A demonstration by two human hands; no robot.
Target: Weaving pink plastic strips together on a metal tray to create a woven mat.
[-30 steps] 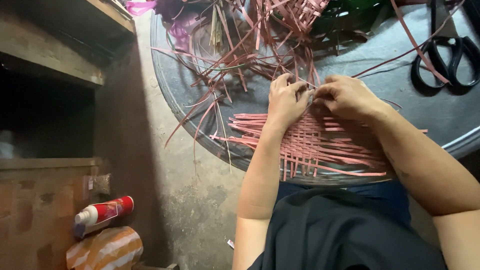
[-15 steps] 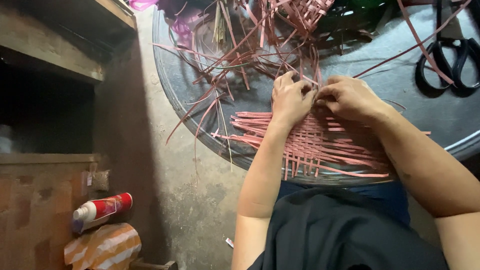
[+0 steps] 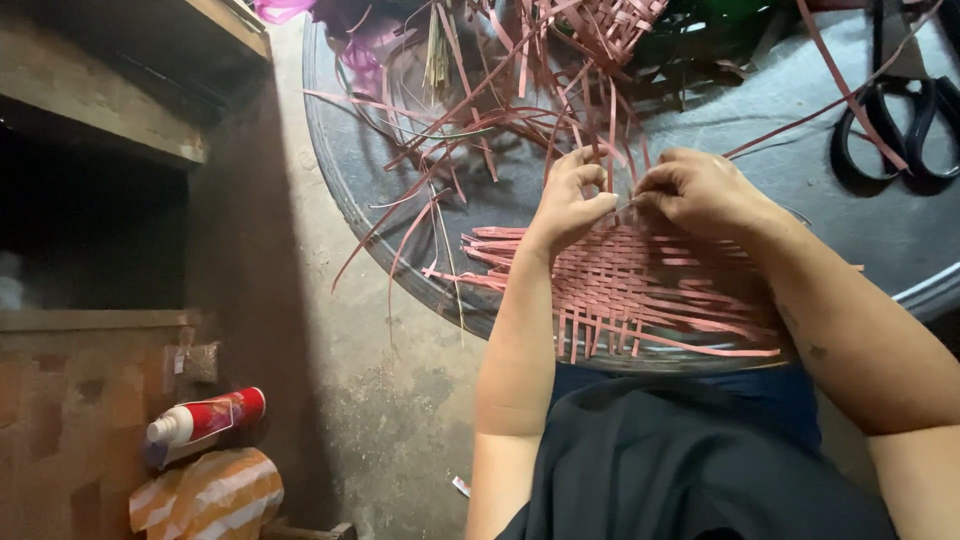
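- Both hands have stayed at the mat's far edge since the earlier frames, shifting barely
- round grey tray (image 3: 400,230) carries the work, loose pink strips (image 3: 500,110) heaped at its far side
- pink woven mat (image 3: 640,290) lies at the tray's near rim
- right hand (image 3: 700,190) curled, pinching a strip; left hand (image 3: 572,200) curled likewise, fingertips pinching beside it
- black scissors (image 3: 900,130) well apart at right
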